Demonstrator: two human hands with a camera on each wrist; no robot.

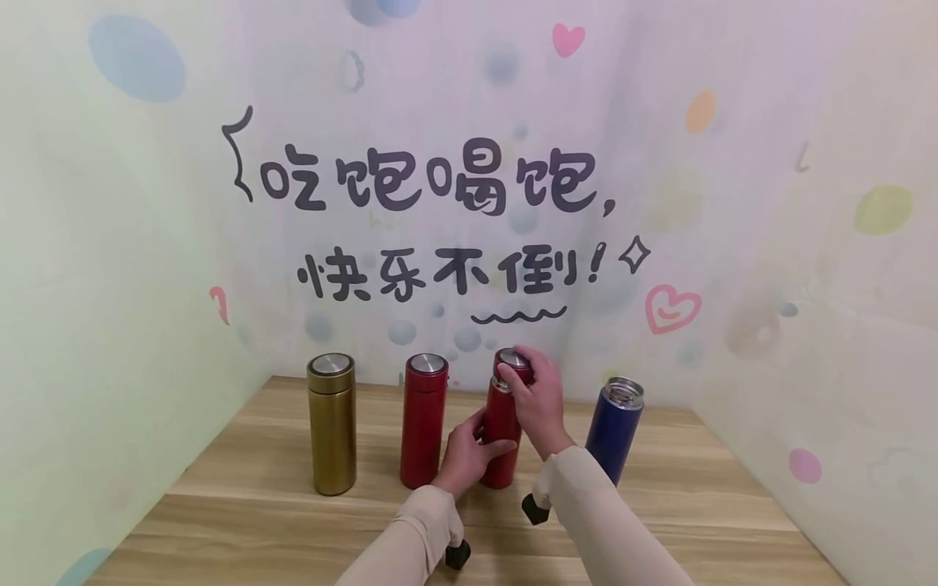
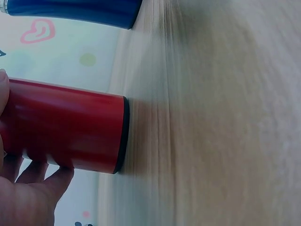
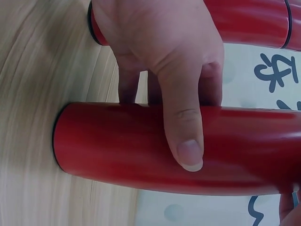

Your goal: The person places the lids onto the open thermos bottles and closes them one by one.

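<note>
We are steadying a tall red metal flask point(image 1: 502, 435) on the wooden tabletop point(image 1: 242, 505), third in a row of four. Our left hand point(image 1: 469, 456) is wrapping its fingers and thumb around the flask's lower body, clamping it in place. Our right hand point(image 1: 535, 399) is curling over the top, fingers closed around the red cap with a silver disc point(image 1: 513, 364). The cap is sitting slightly raised and tilted, with a metal neck showing beneath it, so it looks partly off; whether it is being loosened or tightened we cannot tell. Just to the right, a dark blue metal flask point(image 1: 614, 431) is standing with its mouth uncovered. To the left, a second red metal flask point(image 1: 423, 419) and a gold metal flask point(image 1: 332, 423) are standing capped and untouched, well apart from our hands.
</note>
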